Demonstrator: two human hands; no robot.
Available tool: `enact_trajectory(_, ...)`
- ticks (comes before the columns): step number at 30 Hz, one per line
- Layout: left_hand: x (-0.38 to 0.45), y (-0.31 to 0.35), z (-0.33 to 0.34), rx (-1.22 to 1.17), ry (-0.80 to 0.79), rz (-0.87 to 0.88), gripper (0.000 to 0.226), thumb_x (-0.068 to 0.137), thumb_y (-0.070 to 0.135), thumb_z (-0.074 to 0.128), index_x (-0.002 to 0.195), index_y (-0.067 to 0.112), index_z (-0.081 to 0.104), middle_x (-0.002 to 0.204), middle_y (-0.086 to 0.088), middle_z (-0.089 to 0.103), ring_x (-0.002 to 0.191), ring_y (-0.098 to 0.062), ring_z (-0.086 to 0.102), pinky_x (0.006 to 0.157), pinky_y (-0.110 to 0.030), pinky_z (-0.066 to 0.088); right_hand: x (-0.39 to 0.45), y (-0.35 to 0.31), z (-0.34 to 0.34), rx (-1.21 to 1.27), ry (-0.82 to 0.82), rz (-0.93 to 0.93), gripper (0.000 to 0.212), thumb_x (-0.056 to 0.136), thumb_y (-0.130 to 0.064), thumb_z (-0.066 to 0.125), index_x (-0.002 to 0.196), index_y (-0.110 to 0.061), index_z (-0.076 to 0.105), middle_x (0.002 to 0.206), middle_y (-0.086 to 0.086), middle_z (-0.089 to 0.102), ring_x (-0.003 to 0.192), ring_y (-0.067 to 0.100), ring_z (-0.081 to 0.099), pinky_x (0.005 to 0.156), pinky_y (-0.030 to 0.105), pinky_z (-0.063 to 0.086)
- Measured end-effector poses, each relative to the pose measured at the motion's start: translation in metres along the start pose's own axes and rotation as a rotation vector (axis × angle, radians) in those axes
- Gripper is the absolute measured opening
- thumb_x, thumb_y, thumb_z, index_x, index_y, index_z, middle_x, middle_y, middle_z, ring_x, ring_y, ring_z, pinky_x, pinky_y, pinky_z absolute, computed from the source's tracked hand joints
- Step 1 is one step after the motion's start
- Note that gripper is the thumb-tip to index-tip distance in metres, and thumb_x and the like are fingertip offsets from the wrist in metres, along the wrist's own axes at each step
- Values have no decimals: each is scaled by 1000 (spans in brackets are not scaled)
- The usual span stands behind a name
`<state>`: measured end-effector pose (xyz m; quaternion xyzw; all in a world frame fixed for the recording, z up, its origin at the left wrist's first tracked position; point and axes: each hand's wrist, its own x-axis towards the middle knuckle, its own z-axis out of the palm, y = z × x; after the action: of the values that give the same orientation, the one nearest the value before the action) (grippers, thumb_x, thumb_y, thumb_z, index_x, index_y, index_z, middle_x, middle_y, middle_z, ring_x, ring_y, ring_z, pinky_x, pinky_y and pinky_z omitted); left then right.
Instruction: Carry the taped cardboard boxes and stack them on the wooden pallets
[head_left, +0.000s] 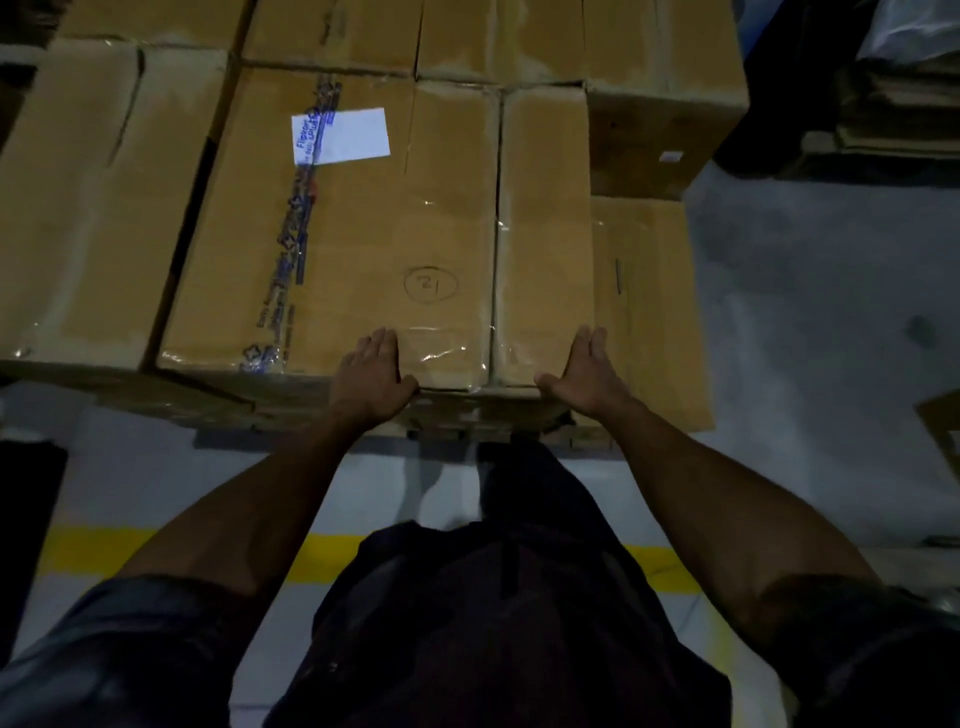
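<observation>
A large taped cardboard box (363, 228) with a white label and a circled number lies on top of the stack in front of me. Beside it on the right sits a narrow taped box (545, 218). My left hand (371, 376) rests flat on the near edge of the large box, fingers straight, thumb over the front face. My right hand (584, 371) lies with straight fingers against the near right corner of the narrow box. A wooden pallet (467, 426) shows dimly under the stack's front edge.
More cardboard boxes stand at the left (88, 197), at the back (519, 36) and lower at the right (654, 312). Grey floor (821, 338) opens to the right, with a yellow line (88, 551) near my feet. Dark stacked goods (883, 104) fill the far right.
</observation>
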<state>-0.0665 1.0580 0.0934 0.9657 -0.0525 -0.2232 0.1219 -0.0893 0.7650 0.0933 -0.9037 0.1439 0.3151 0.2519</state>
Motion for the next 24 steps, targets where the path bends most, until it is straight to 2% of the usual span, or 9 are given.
enact_trajectory(6, -6, -4, 5, 50, 2, 66, 89, 88, 33, 65, 153, 4, 12, 161, -16, 16, 148, -30, 17, 119, -44, 22, -5, 5, 9, -16, -9, 9, 126, 81, -45, 79, 155, -15, -19, 161, 11, -29, 150, 39, 13, 118, 46, 29)
enact_trajectory(8, -4, -7, 10, 72, 27, 71, 90, 87, 32, 69, 153, 5, 14, 159, -16, 21, 146, -30, 21, 118, -42, 27, -4, 7, 15, -26, 39, 12, 126, 81, -43, 79, 156, -16, -18, 163, 12, -25, 148, 40, 19, 115, 48, 33)
enact_trajectory(11, -2, -10, 11, 71, 76, 69, 88, 80, 33, 77, 147, 7, 26, 152, -15, 36, 136, -31, 38, 107, -42, 40, -1, 7, 25, -24, 136, 17, 123, 81, -43, 79, 157, -16, -14, 164, 15, -12, 141, 41, 30, 109, 48, 39)
enact_trajectory(14, -1, -11, 9, 60, 100, 70, 87, 81, 34, 77, 149, 10, 28, 153, -11, 37, 134, -31, 43, 102, -43, 43, 1, 5, 31, -9, 197, 25, 121, 80, -42, 80, 158, -15, -10, 159, 19, 5, 132, 43, 39, 104, 48, 43)
enact_trajectory(17, -4, -10, 11, 51, 148, 71, 84, 82, 31, 76, 149, 13, 29, 152, -8, 39, 131, -30, 46, 98, -44, 45, -1, 5, 35, -16, 255, 18, 116, 82, -41, 78, 158, -14, -5, 153, 21, 15, 128, 44, 42, 103, 49, 44)
enact_trajectory(24, -6, -13, 11, -28, 177, 92, 80, 78, 31, 79, 143, 15, 36, 142, -8, 49, 114, -34, 58, 86, -45, 53, -9, 2, 35, -35, 318, 2, 106, 86, -39, 75, 158, -10, 3, 150, 24, 22, 124, 45, 44, 97, 47, 43)
